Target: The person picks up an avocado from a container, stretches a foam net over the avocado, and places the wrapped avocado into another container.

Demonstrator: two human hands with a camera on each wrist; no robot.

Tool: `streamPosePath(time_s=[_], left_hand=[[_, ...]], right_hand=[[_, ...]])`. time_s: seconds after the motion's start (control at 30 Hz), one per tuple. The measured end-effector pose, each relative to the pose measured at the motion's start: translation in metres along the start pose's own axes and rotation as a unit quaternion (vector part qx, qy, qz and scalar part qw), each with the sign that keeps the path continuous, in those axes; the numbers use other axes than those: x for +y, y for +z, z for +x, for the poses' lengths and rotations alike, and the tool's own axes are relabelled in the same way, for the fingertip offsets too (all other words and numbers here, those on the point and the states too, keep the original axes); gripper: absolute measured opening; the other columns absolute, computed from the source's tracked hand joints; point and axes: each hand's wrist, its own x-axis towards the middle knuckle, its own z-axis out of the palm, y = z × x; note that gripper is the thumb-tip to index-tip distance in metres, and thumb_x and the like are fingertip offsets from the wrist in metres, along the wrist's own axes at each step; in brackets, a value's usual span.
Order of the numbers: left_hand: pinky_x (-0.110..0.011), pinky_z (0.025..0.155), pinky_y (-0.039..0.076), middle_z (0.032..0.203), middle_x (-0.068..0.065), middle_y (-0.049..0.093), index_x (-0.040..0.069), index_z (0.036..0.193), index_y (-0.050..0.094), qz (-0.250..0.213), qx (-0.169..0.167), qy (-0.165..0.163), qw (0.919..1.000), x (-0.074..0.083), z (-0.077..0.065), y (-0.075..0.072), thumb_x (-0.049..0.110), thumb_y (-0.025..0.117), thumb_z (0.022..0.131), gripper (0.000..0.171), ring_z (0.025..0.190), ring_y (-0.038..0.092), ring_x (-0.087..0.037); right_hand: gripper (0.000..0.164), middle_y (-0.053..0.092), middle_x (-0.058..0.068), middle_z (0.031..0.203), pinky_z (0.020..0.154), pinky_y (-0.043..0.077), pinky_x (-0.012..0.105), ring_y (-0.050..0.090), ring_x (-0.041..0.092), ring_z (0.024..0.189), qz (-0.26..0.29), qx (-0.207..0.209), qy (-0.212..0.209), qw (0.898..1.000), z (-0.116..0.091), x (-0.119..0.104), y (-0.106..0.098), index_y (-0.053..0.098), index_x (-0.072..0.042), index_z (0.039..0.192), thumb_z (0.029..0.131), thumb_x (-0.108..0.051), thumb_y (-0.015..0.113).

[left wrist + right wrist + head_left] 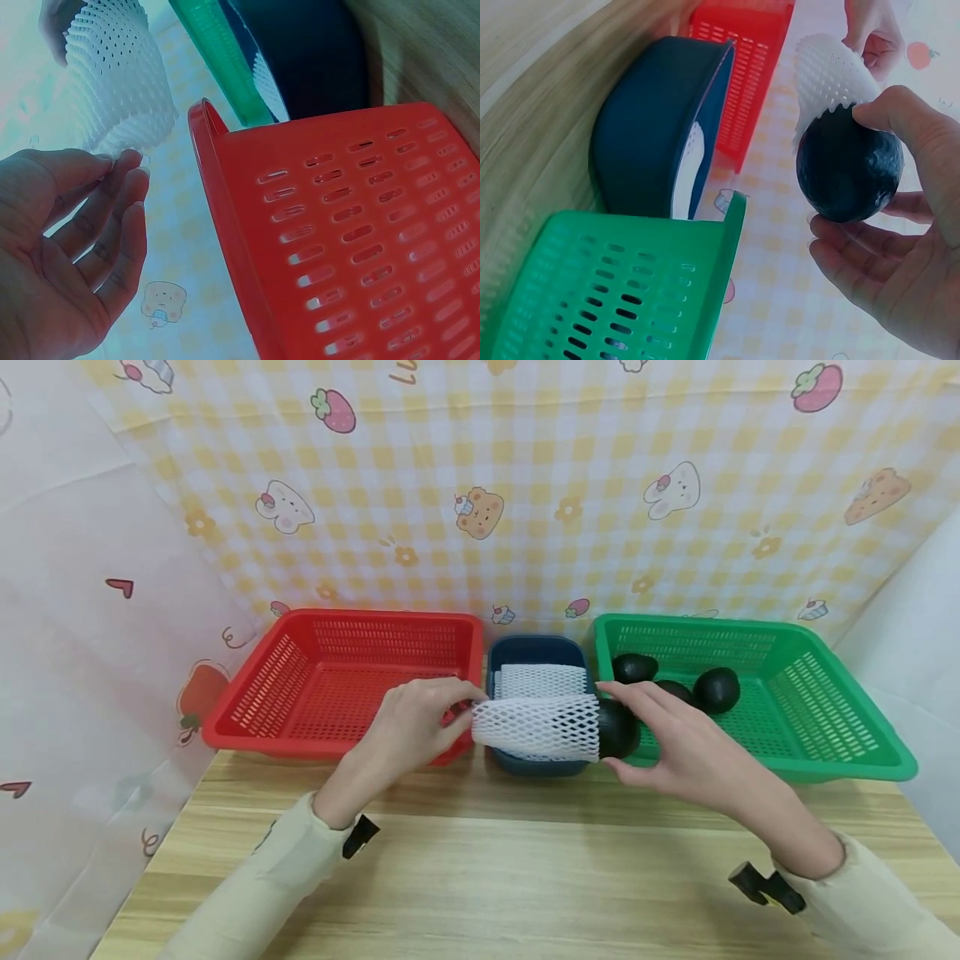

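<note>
A white foam net sleeve [534, 725] stretches between my two hands above the dark blue bin [538, 768]. Thumb and forefinger of my left hand [416, 718] pinch its left edge; the left wrist view shows this pinch at the rim of the sleeve [116, 67]. My right hand [686, 739] holds a dark avocado [619, 729] between thumb and fingers. One end of the avocado is inside the sleeve's right opening, and the other end sticks out bare, as the right wrist view shows on the avocado [847, 169]. More white foam nets [543, 678] lie in the bin.
At the left stands a red basket [345, 747] with nothing seen inside. On the right, a green basket [825, 768] holds several dark avocados [716, 690]. All stand on a wooden table [510, 877] before a patterned cloth [420, 460].
</note>
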Motion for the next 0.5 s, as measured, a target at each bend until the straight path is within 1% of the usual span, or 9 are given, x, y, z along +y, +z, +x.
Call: streamPosePath(time_s=[0.23,0.5], left_hand=[[-0.027,0.065,0.056,0.102,-0.004,0.074,0.010,0.110,0.076,0.005,-0.002,0.000,1.0000,0.0008,-0.0009,-0.0005,0.015,0.091,0.077,0.036,0.079,0.068,-0.016],[-0.027,0.065,0.056,0.102,-0.005,0.074,0.010,0.109,0.076,0.003,-0.002,0.000,1.0000,0.0015,-0.0005,0.0002,0.015,0.091,0.077,0.036,0.079,0.070,-0.018]], right_hand=[[0.089,0.057,0.011,0.134,0.087,0.053,0.051,0.059,0.030,0.116,0.004,0.001,-0.002,1.000,0.0021,0.0002,0.0032,0.046,-0.012,0.151,0.074,-0.022,0.089],[0.091,0.058,0.008,0.129,0.079,0.054,0.047,0.061,0.028,0.109,0.002,0.004,-0.006,1.000,0.0045,-0.0012,0.0049,0.046,-0.015,0.153,0.074,-0.023,0.089]])
